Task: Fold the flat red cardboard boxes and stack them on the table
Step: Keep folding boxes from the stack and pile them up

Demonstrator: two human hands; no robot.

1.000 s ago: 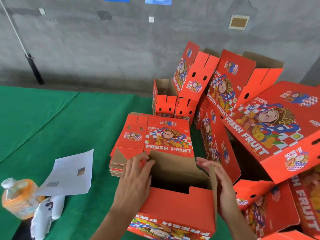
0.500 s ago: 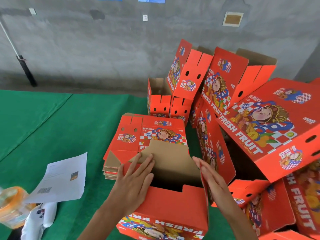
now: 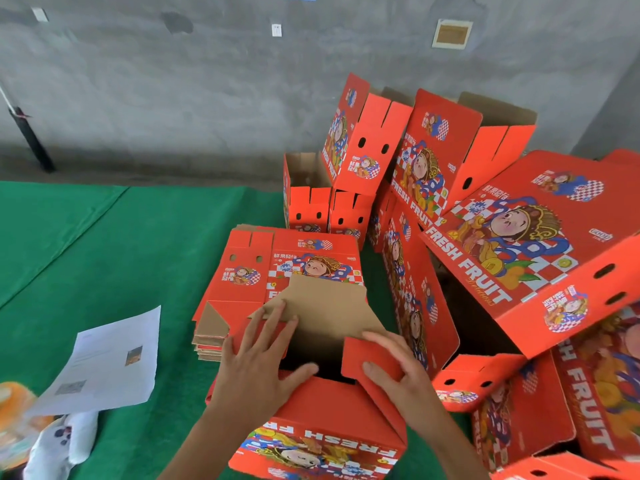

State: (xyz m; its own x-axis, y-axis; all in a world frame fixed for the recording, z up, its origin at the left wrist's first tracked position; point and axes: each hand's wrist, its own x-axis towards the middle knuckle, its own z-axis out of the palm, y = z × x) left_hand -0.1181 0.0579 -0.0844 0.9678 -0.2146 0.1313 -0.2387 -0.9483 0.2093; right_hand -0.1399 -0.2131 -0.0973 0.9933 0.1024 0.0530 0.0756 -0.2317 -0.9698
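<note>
Bright even daylight, soft shadows, wide-angle bending at edges, lower-left corner blurred

"FRESH FRUIT" in white capitals runs along the tilted large box (image 3: 526, 244) to the right of and beyond the right hand (image 3: 394, 368). The same words, seen upside down, stand on the near face of the box being folded (image 3: 325, 441) beneath both hands. The upright box (image 3: 433, 157) beyond the hands bears "FRESH FRUIT" slantwise. The sheet of paper (image 3: 107, 362) left of the left hand (image 3: 259, 362) carries print too small to read.

two bare forearms, no sleeves in view — hands (image 3: 258, 372) ungloved, ringless
</note>
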